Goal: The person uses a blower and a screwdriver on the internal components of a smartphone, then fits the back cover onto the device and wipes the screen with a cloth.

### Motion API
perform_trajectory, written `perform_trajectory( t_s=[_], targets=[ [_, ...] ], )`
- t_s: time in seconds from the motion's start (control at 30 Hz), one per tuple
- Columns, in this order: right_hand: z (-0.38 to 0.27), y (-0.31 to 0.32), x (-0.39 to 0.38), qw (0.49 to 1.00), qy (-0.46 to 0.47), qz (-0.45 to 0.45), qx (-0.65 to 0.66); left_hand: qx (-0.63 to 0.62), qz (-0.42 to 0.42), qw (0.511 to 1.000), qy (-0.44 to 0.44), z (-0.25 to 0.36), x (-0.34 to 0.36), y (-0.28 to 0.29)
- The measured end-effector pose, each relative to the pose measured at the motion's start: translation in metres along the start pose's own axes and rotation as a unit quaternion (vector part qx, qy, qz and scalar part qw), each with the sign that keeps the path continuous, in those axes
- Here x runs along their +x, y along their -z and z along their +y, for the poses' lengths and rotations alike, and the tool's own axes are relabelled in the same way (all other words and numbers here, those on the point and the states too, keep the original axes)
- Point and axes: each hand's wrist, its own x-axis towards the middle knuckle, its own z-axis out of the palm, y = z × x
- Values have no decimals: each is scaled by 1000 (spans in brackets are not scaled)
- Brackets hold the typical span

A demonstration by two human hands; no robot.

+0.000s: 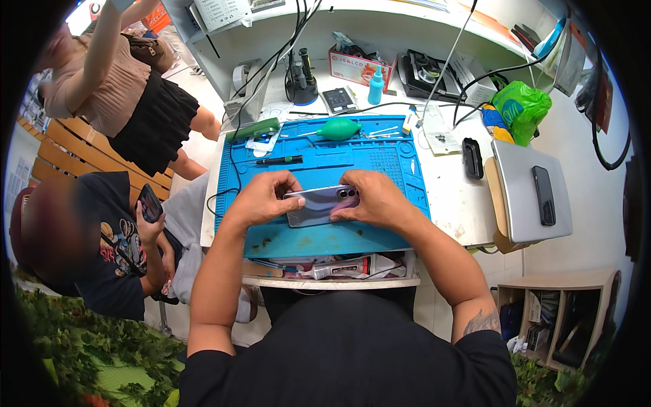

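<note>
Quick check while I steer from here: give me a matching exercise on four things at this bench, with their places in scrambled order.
Things:
1. Silvery phone
2. Green bulb blower
3. Squeeze bottle
4. Plastic bag

Places:
A. To the right of the mat
B. Held between the left hand and the right hand
C. Lying on the mat, near its far edge
D. Standing beyond the mat, in front of a red-and-white box

Pairs: 1-B, 2-C, 3-D, 4-A
</note>
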Motion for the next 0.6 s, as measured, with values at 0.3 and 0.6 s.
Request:
perform_trajectory(
  t_s=[0.3, 0.6],
  targets=[
    [2, -2, -6, 1000, 14, 16, 20, -2, -43, 999, -20, 16, 11, -23],
    [-16, -22, -1, 829, -70, 154, 533, -273, 79, 956, -67, 26, -5, -29]
  ],
)
